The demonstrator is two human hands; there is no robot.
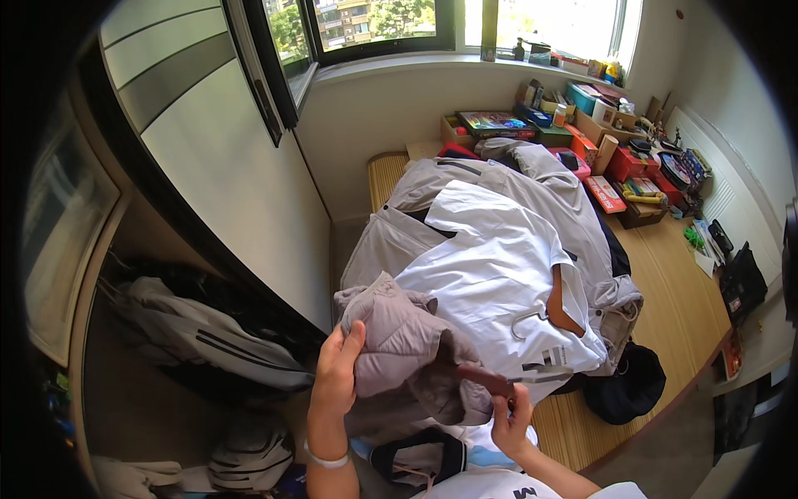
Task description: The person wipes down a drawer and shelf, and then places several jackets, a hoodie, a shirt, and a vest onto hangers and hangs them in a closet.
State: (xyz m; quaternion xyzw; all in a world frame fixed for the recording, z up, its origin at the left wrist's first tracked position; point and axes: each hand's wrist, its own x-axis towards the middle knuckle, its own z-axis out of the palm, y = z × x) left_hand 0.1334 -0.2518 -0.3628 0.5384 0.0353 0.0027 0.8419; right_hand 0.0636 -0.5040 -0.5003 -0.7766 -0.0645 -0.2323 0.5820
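Note:
My left hand (340,358) grips the left side of a mauve quilted garment (399,349), thumb on top. In my right hand (512,421) is a brown clothes hanger (483,377), whose far end passes into the garment's dark opening. The hanger's hook is blurred and points right. Just beyond lies a white T-shirt (486,249) with another brown hanger (564,305) in its neck. Under the T-shirt spreads a light grey jacket (411,193). A dark-collared garment (424,465) shows close to my body.
A wooden-slat mat (661,268) covers the bed. Boxes and small items crowd its far right, near a red box (629,163). A black cap (626,383) lies at the right edge. At left, a wardrobe holds a grey striped jacket (230,337). An open window sash (280,68) juts inward.

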